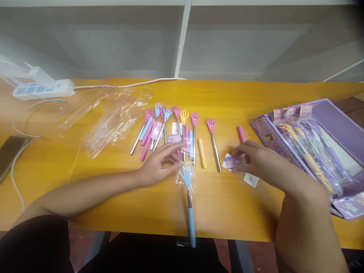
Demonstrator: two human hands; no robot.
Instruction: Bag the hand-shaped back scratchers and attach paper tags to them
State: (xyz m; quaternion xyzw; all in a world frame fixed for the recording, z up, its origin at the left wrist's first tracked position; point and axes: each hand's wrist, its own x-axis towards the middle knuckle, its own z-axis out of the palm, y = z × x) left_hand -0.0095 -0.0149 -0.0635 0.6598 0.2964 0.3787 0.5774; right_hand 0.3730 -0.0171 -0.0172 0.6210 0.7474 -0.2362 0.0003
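Observation:
A light-blue hand-shaped back scratcher [191,223] lies inside a clear plastic bag [179,182], its handle reaching past the table's front edge. My left hand [160,163] is at the bag's upper end, thumb and forefinger on the thin film; the exact grip is hard to make out. To the right, my right hand [256,161] grips a small purple card [231,162] between thumb and fingers. A white card [251,180] lies under that hand. Beyond my hands are several loose scratchers, among them a pink one [215,146], and a yellow handle sleeve [202,153].
A purple display box [335,121] with bagged scratchers stands at the right. Empty clear bags [108,129] are heaped at the left, near a white power strip [45,89] and its cable. A pink sleeve [241,134] lies beyond my right hand. Grey panels border the table's back.

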